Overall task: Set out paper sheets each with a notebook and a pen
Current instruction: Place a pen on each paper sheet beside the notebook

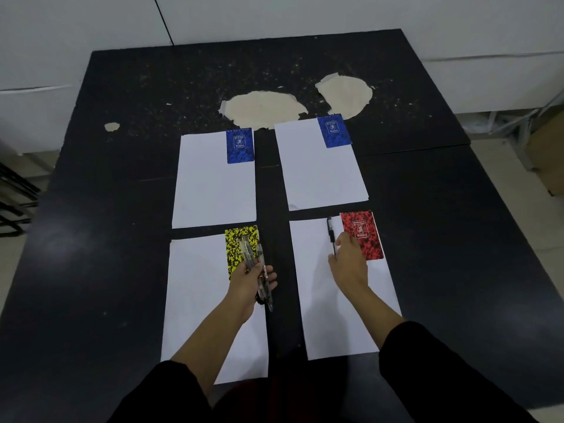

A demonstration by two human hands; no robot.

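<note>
Currently my right hand [349, 260] pinches a pen [331, 236] on the 4 o'clock sheet [335, 315], beside the red notebook [364, 232]; left hand [248, 283], fingers curled, grips spare pens [259, 270] over the yellow notebook [238, 239].

Seen from above: two arms, reaching in from the bottom edge. Wore black sleeves on both, left sleeve [164, 389] and right sleeve [433, 367], loose and plain, without visible logos, stripes, buttons or seams. Ended short of the wrists, each cuff pushed up to about mid-forearm, so that forearms and wrists were left bare. Showed a soft, matte fabric, slightly rumpled at the cuff edges. Left hand [248, 283] and right hand [349, 259] both bare: no gloves, no rings, no watch or bracelet to be made out. More dark clothing between the sleeves, too shadowed to tell apart.
</note>
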